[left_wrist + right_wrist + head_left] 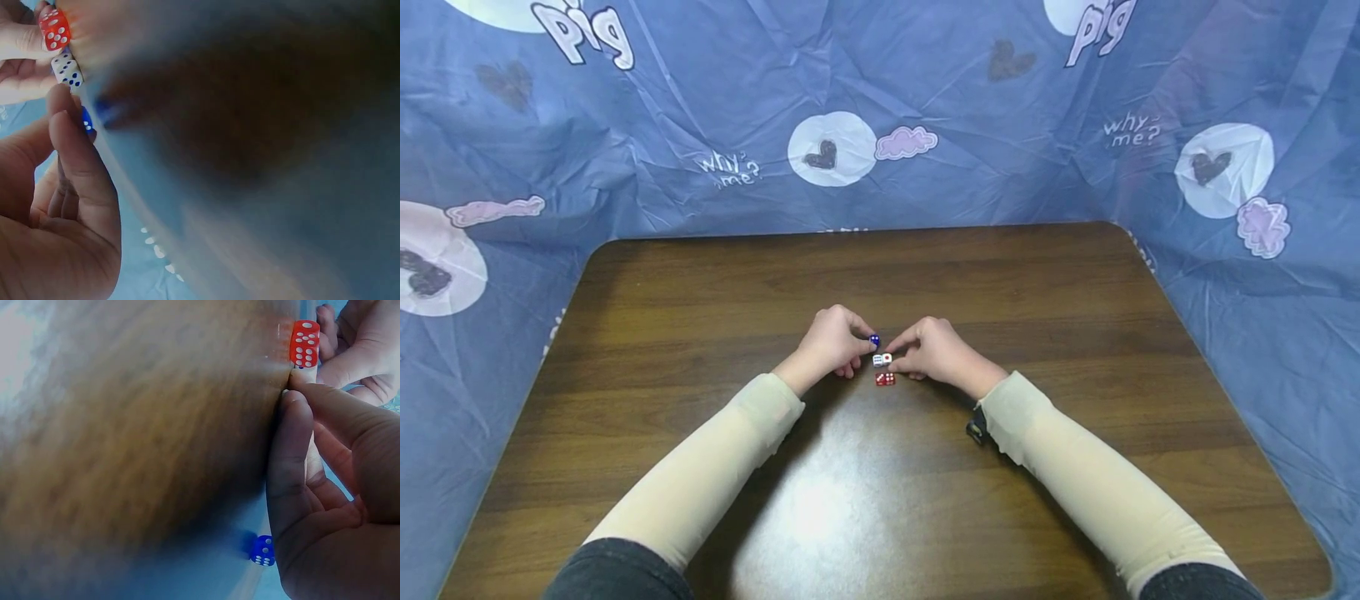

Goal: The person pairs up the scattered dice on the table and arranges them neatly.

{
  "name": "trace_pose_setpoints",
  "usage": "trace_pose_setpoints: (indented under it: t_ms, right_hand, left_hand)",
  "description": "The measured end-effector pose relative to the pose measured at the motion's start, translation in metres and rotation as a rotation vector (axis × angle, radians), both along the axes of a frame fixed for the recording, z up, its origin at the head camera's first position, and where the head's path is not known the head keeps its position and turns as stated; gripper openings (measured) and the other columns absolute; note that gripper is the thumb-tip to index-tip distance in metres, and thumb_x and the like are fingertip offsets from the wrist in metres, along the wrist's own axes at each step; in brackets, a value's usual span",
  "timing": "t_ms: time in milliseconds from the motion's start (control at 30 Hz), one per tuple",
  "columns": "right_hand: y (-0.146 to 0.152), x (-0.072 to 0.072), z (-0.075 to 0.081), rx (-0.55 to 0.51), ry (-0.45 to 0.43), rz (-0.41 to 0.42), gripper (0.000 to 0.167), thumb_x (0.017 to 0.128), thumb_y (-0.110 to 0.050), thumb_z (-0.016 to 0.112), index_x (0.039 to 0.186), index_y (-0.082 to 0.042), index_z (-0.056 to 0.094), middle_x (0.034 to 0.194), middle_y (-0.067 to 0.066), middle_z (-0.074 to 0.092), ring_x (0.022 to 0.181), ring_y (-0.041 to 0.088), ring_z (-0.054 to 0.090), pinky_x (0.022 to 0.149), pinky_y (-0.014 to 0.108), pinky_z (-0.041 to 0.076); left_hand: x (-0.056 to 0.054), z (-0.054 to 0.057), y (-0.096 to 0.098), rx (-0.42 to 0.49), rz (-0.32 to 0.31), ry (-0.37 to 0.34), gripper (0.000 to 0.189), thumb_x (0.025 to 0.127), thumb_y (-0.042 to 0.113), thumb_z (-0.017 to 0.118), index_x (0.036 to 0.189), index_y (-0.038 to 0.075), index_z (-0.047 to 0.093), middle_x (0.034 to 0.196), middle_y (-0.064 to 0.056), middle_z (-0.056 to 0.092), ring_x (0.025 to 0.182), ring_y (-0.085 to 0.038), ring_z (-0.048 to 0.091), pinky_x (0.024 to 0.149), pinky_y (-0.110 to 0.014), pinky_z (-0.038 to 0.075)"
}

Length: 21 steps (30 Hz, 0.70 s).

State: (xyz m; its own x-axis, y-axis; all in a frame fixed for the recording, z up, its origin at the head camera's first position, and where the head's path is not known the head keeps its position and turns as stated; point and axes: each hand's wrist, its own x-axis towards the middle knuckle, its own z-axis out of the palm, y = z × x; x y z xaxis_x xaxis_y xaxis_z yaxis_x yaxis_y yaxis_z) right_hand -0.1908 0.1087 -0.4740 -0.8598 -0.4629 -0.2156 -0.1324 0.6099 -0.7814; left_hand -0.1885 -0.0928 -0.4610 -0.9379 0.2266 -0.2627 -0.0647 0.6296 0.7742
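Note:
My left hand [832, 343] pinches a blue die [875, 340] between thumb and fingertip. Beside it are two white dice [882, 360] in a row, and the right hand [942, 352] has its thumb and index finger pinched about the right-hand one. Nearer to me, two red dice [885, 379] sit side by side with neither hand gripping them. The right wrist view shows a second blue die [262, 550] standing on the table past the right fingers. In the head view the right hand hides that one.
The dice are near the middle of a brown wooden table [700, 292] with rounded far corners. A blue printed sheet [970, 167] hangs behind and around it. A small black device [976, 425] is at the right wrist. Light glares off the front of the tabletop.

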Motion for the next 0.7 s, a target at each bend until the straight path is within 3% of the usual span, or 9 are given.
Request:
trace_pose_setpoints:
  t_ms: [700]
  right_hand:
    - [0.0005,0.0012,0.0014,-0.006,0.013,0.005,0.018,0.083,-0.012,0.087,0.100,-0.010,0.082,0.059,0.001,0.068,0.048,0.013,0.061,0.043,0.023,0.048]
  left_hand:
    - [0.0007,-0.0006,0.0035,-0.111,-0.006,0.014,0.009,0.090,0.011,0.080,0.097,0.006,0.079,0.054,-0.009,0.065,0.043,-0.021,0.064,0.040,-0.031,0.056]
